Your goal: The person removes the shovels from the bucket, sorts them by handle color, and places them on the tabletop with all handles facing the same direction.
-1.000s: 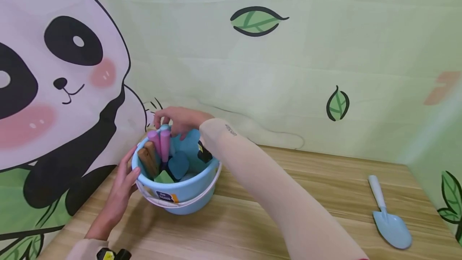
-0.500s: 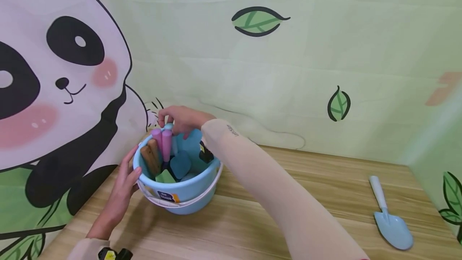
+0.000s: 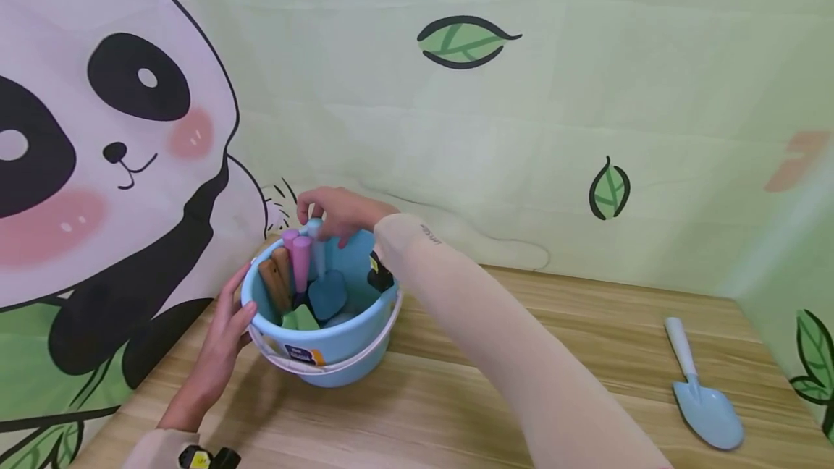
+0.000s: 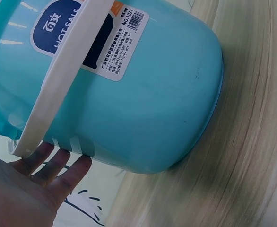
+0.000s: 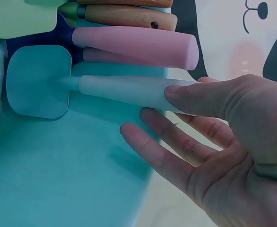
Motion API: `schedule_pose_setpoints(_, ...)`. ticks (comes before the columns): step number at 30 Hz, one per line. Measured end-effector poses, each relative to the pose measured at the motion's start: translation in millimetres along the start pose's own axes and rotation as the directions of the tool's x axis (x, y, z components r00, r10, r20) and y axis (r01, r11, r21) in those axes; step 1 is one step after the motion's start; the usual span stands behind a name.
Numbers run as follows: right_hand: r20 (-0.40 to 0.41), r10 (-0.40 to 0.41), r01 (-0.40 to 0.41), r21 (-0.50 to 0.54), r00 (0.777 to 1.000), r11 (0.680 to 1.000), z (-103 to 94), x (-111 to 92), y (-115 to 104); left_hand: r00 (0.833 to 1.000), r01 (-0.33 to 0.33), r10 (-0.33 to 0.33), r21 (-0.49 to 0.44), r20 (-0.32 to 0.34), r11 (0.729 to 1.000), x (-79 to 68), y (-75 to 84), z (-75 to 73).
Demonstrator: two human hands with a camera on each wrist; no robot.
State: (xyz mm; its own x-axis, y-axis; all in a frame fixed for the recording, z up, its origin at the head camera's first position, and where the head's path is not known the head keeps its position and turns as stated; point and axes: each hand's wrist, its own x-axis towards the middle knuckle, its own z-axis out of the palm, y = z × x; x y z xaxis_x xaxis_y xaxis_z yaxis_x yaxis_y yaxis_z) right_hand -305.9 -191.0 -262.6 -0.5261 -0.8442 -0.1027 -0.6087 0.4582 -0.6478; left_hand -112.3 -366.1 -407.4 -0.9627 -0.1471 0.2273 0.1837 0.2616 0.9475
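Count: one light-blue plastic bucket with a white carrying handle [image 3: 361, 339], upright on the pale wood-grain tabletop [image 3: 443, 396]. In it, two brown wooden handles [image 5: 129, 16], leaning toward the bucket's 10 o'clock; two pink tapered handles [image 5: 138, 46] at 11; one blue shovel with a pale round-ended handle [image 5: 100, 87], handle toward 12, blade low inside; one light-green blade [image 5: 22, 16] near 7. A second shovel, light blue with a pale handle [image 3: 705, 404], lies on the tabletop, well apart from the bucket at its 3 to 4 o'clock. One panda [image 3: 130, 165] printed on the backdrop, 10 o'clock of the bucket.

Hands: left hand [image 3: 224, 324] at the bucket's 9 o'clock, fingers nearly straight against the outer wall, thumb by the rim. Right hand [image 3: 345, 210] above the 12 o'clock rim, forearm crossing in from about 4; thumb and fingers pinch the end of the shovel's pale handle, other fingers spread loosely.

Against one second ago: right hand and pinched handle have shifted toward 3 o'clock, that handle now standing clearer of the pink pair. Left hand keeps its place; tabletop shovel unmoved.
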Motion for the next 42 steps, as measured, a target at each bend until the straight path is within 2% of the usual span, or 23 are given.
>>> schedule_pose_setpoints(15, -0.077, -0.041, 0.039, -0.026, 0.996, 0.999, -14.4, -15.2, 6.8, 1.0, 0.001, -0.001, 0.008, -0.004, 1.0, 1.7, -2.2, -0.1)
schedule_pose_setpoints(29, -0.113, -0.083, 0.076, -0.064, 0.99, 0.995, -18.6, -19.1, -0.6, 1.0, 0.003, -0.003, 0.018, 0.001, 1.0, 1.5, -3.2, 0.5)
schedule_pose_setpoints(34, -0.15, -0.116, 0.105, -0.076, 0.982, 0.992, -18.7, -23.2, -2.1, 1.0, 0.005, -0.005, 0.016, 0.002, 1.0, 1.6, -3.8, 0.7)
schedule_pose_setpoints(42, -0.234, -0.175, 0.16, -0.079, 0.957, 0.984, -20.5, -31.1, -3.4, 1.0, 0.002, -0.002, 0.006, -0.004, 1.0, 1.8, -3.0, -0.1)
